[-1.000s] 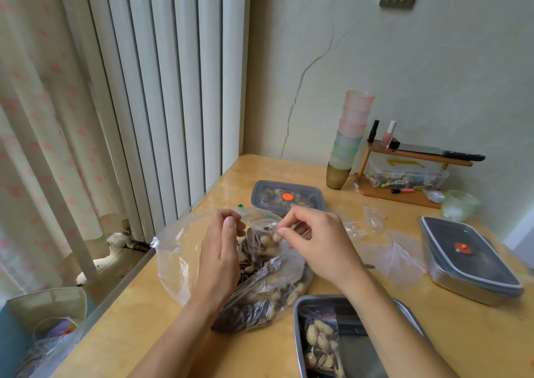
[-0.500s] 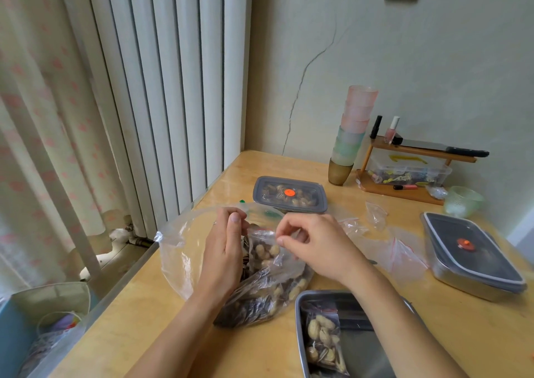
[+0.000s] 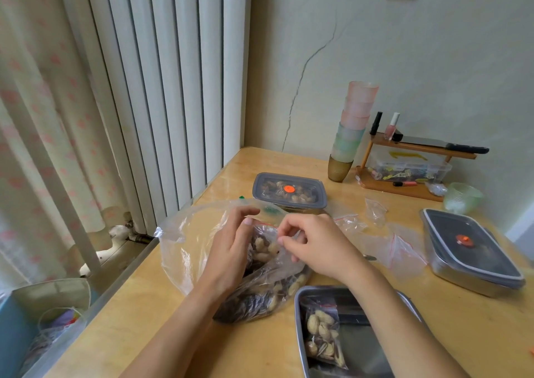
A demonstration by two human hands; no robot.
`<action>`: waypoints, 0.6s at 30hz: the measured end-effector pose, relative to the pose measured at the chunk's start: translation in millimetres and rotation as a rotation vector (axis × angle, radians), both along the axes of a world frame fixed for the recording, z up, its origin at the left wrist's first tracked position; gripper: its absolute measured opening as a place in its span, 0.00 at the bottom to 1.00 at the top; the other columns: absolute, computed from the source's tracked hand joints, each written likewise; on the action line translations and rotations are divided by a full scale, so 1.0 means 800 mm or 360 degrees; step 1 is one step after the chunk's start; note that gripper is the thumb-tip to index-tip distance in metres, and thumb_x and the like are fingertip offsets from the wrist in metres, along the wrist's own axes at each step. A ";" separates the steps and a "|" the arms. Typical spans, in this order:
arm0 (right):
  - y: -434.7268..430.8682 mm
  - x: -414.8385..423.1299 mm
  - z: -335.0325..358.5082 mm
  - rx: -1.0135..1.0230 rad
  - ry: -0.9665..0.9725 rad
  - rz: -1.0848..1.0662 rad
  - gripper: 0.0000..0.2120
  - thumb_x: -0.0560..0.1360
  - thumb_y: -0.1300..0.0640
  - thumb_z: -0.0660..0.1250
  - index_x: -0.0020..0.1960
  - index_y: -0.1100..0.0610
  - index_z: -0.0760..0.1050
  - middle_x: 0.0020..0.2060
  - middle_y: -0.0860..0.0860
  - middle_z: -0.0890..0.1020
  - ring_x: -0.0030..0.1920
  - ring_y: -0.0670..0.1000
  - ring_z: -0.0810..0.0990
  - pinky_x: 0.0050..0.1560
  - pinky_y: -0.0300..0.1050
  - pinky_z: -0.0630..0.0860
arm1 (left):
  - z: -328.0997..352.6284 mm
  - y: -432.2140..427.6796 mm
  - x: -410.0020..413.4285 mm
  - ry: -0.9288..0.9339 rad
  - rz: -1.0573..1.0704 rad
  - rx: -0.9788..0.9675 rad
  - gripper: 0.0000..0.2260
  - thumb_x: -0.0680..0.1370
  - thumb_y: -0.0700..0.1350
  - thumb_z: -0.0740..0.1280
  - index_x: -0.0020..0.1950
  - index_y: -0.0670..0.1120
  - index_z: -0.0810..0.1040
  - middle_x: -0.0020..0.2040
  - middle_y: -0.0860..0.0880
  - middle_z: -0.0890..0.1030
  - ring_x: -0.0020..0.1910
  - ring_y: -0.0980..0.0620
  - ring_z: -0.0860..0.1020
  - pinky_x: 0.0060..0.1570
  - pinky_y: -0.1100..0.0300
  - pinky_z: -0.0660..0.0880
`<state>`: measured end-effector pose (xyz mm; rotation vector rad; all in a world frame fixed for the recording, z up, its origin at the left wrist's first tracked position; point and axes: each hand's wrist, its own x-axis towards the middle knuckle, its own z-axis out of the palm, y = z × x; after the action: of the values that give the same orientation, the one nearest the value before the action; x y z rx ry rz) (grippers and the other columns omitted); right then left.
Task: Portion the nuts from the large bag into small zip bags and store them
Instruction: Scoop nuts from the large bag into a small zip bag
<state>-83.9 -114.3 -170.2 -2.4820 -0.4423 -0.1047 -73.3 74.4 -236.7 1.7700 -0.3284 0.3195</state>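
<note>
The large clear bag (image 3: pixel 185 241) of nuts and dark seeds lies on the wooden table (image 3: pixel 404 305), its mouth spread wide to the left. Above it I hold a small zip bag (image 3: pixel 264 246) filled with pale nuts. My left hand (image 3: pixel 231 250) grips its left side and my right hand (image 3: pixel 315 247) pinches its top edge between thumb and fingers. An open steel tray (image 3: pixel 375 346) at the front holds one filled small bag (image 3: pixel 322 337). Empty small zip bags (image 3: pixel 396 247) with red strips lie to the right.
A lidded container of nuts (image 3: pixel 289 191) stands behind the hands, and a second lidded steel box (image 3: pixel 471 250) sits at the right. A stack of cups (image 3: pixel 351 132), a small wooden shelf (image 3: pixel 413 158) and a green bowl (image 3: pixel 462 197) line the wall. The table's left edge drops beside the radiator.
Both hands have drawn closer together on the small bag's top edge and lowered slightly. The small bag's mouth, open a second ago, is now pinched flat.
</note>
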 end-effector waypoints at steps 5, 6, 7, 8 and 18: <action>-0.002 -0.001 0.006 0.0265 -0.0131 -0.0012 0.06 0.79 0.58 0.70 0.45 0.50 0.79 0.34 0.45 0.83 0.32 0.44 0.84 0.38 0.39 0.78 | 0.005 -0.003 0.000 0.0175 -0.0195 -0.0269 0.11 0.81 0.45 0.71 0.63 0.53 0.77 0.51 0.48 0.84 0.48 0.50 0.83 0.45 0.58 0.78; -0.002 -0.001 0.005 0.0288 -0.0142 -0.0012 0.06 0.79 0.59 0.70 0.45 0.50 0.79 0.34 0.45 0.83 0.32 0.44 0.84 0.38 0.39 0.78 | 0.005 -0.003 0.001 0.0201 -0.0245 -0.0326 0.11 0.80 0.44 0.73 0.62 0.50 0.79 0.51 0.45 0.84 0.47 0.49 0.83 0.45 0.56 0.78; -0.002 0.000 0.004 0.0309 -0.0156 -0.0009 0.06 0.79 0.59 0.70 0.45 0.50 0.79 0.33 0.46 0.83 0.32 0.45 0.84 0.39 0.40 0.78 | 0.007 -0.003 0.001 0.0217 -0.0302 -0.0392 0.10 0.80 0.42 0.73 0.61 0.47 0.80 0.50 0.41 0.84 0.45 0.48 0.82 0.44 0.54 0.78; -0.002 0.001 0.004 0.0332 -0.0174 -0.0006 0.06 0.79 0.59 0.70 0.45 0.50 0.79 0.34 0.46 0.83 0.31 0.45 0.84 0.39 0.41 0.79 | 0.009 -0.002 0.001 0.0227 -0.0339 -0.0458 0.09 0.80 0.41 0.73 0.60 0.43 0.81 0.49 0.39 0.84 0.44 0.47 0.82 0.44 0.54 0.78; 0.002 0.002 0.002 0.0606 -0.0160 -0.0016 0.07 0.80 0.58 0.71 0.56 0.50 0.77 0.42 0.46 0.85 0.31 0.49 0.82 0.39 0.48 0.81 | 0.013 -0.002 0.003 0.0324 -0.0362 -0.0819 0.05 0.78 0.38 0.71 0.51 0.37 0.81 0.41 0.41 0.81 0.38 0.48 0.79 0.39 0.59 0.79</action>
<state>-82.3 -112.7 -168.8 -2.1104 -0.4092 -0.2912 -71.0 72.6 -226.5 1.2318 -0.2687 0.0494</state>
